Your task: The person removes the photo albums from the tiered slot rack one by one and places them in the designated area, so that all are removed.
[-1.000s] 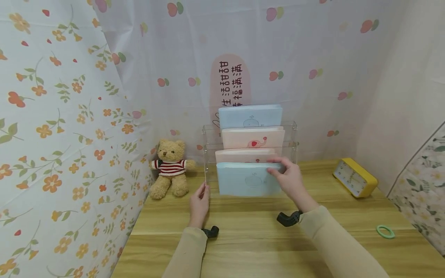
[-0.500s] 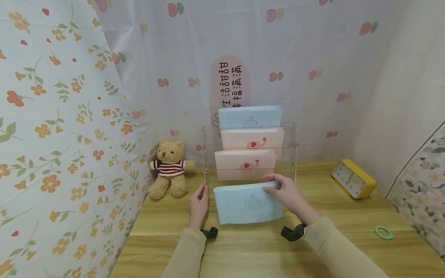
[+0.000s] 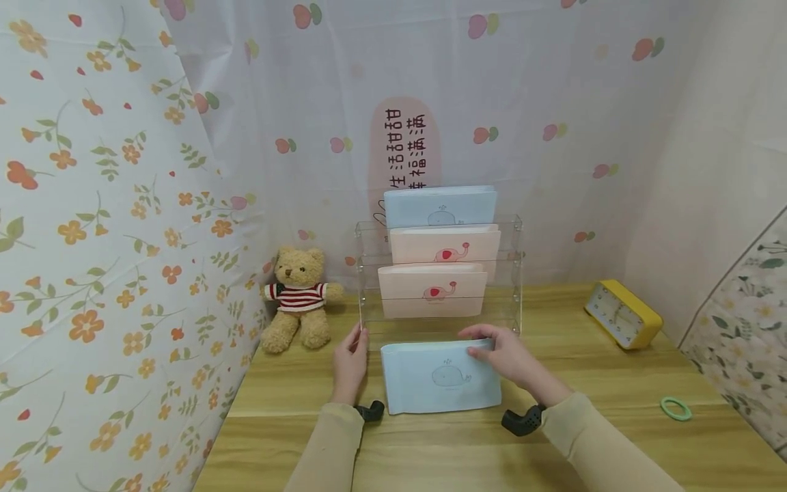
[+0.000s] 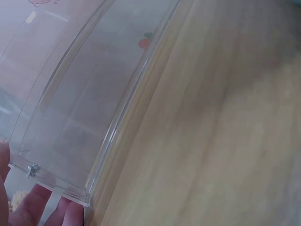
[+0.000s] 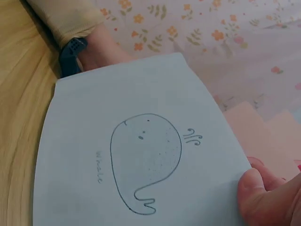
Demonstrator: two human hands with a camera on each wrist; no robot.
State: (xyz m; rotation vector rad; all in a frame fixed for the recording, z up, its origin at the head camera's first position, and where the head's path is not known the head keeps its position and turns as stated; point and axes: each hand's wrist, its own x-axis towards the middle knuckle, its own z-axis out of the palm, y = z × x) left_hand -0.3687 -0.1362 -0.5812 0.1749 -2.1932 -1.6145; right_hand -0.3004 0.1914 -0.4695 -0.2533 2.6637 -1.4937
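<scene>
- The blue folder (image 3: pixel 440 378) lies low in the middle of the head view, on the bench (image 3: pixel 615 437).
- The right hand (image 3: pixel 507 355) pinches its top edge.
- The left hand (image 3: pixel 350 359) holds the clear rack (image 3: pixel 369 287) corner.
- Only the right wrist view shows "whale" written beside the drawing.

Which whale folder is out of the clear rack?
The blue whale folder in the right hand, down by the table. The other blue one stands in the rack's top slot.
</scene>
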